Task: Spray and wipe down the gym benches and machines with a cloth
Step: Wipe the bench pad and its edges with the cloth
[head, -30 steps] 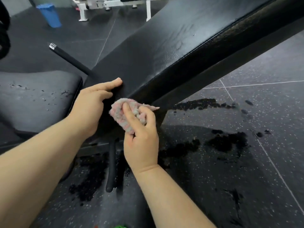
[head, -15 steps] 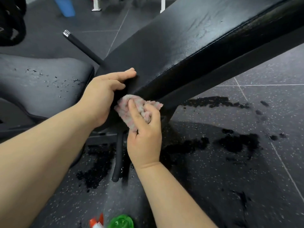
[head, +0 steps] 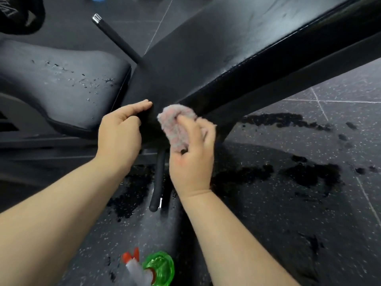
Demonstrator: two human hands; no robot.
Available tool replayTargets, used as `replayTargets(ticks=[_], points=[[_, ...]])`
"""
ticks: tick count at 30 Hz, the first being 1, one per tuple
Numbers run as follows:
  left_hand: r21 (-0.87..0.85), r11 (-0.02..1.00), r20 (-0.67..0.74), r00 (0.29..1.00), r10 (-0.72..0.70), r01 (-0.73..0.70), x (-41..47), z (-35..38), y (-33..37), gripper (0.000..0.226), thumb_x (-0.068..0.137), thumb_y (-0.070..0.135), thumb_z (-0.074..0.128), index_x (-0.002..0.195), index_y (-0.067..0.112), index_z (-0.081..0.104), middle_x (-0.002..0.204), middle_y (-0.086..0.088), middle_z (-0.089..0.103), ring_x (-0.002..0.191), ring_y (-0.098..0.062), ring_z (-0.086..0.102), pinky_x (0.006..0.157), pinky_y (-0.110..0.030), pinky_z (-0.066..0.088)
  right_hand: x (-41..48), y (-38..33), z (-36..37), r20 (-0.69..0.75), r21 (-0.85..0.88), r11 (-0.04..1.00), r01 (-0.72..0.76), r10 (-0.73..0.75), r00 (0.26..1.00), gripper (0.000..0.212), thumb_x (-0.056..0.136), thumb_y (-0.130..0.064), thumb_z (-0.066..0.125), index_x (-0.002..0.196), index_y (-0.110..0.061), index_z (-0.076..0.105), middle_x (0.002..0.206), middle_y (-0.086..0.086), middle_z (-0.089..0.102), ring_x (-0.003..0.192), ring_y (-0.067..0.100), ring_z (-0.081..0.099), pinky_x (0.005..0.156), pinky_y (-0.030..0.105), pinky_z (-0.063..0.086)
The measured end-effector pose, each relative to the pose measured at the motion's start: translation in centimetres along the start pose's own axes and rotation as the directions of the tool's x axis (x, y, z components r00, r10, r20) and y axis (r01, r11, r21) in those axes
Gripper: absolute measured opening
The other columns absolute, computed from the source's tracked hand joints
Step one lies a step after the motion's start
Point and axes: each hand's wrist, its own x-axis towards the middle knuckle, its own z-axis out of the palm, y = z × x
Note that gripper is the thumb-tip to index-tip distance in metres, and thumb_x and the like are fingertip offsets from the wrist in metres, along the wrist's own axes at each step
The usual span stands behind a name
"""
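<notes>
A black padded backrest (head: 237, 48) slopes up to the right across the view. My right hand (head: 190, 159) is shut on a pink and grey fluffy cloth (head: 177, 124) and presses it against the lower end of the backrest's side edge. Just to the left, my left hand (head: 120, 133) grips the bottom corner of the same pad, fingers curled over its face. The black seat pad (head: 61, 87) lies at the left, speckled with droplets. On the floor at the bottom stands a green spray bottle (head: 158, 269) with a red and white trigger.
Wet dark patches (head: 305, 174) spread over the speckled rubber floor to the right and under the bench. A black handle bar (head: 115, 38) with a chrome tip sticks up behind the seat. Another black bar (head: 157, 182) hangs below the bench between my hands.
The view has tilted down, bringing the spray bottle into sight. My right hand has rubbed the cloth slightly up along the pad's lower edge. My left hand keeps its hold on the corner.
</notes>
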Motion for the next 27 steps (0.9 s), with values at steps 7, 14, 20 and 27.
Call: replayTargets(ticks=[7,14,20,27], points=[[-0.008,1.000,0.156,0.988,0.009,-0.007,0.1,-1.6,-0.8,0.059,0.086,-0.006,0.042,0.105,0.041,0.070,0.120,0.028,0.064,0.111,0.013,0.056,0.098,-0.012,0.040,-0.4,-0.7,-2.2,-0.251,0.060,0.996,-0.064,0.077,0.965,0.033,0.081,0.007,0.058,0.113,0.001,0.058,0.110,0.017,0.049,0.101,0.014,0.049,0.091,0.020,0.043],[-0.074,0.996,0.163,0.986,-0.026,0.039,0.3,-1.5,-0.8,0.056,0.085,-0.006,0.042,0.109,0.036,0.072,0.121,0.025,0.065,0.115,0.007,0.056,0.104,-0.021,0.040,1.3,-1.3,0.9,-0.288,0.065,0.994,-0.084,0.100,0.952,0.030,0.081,0.009,0.059,0.108,-0.003,0.062,0.111,0.015,0.049,0.096,0.015,0.053,0.084,0.010,0.042],[-0.080,0.996,0.161,0.986,-0.032,0.045,0.1,-1.4,-1.0,0.058,0.086,-0.006,0.042,0.112,0.038,0.070,0.101,0.029,0.070,0.092,-0.009,0.050,0.074,-0.015,0.039,-0.5,-1.1,2.7,-0.137,0.045,0.997,-0.063,0.069,0.988,0.033,0.079,0.001,0.058,0.108,-0.014,0.065,0.115,0.013,0.047,0.094,0.019,0.053,0.075,0.020,0.050],[-0.099,0.995,0.133,0.991,-0.017,0.031,-0.8,-1.2,-0.7,0.055,0.091,-0.007,0.042,0.115,0.034,0.069,0.098,0.028,0.070,0.083,0.002,0.053,0.069,-0.007,0.041,-2.4,-1.0,1.3,0.017,0.131,0.973,-0.188,0.187,0.982,0.033,0.079,-0.002,0.068,0.108,-0.017,0.062,0.112,0.002,0.049,0.090,0.010,0.054,0.078,0.019,0.050]])
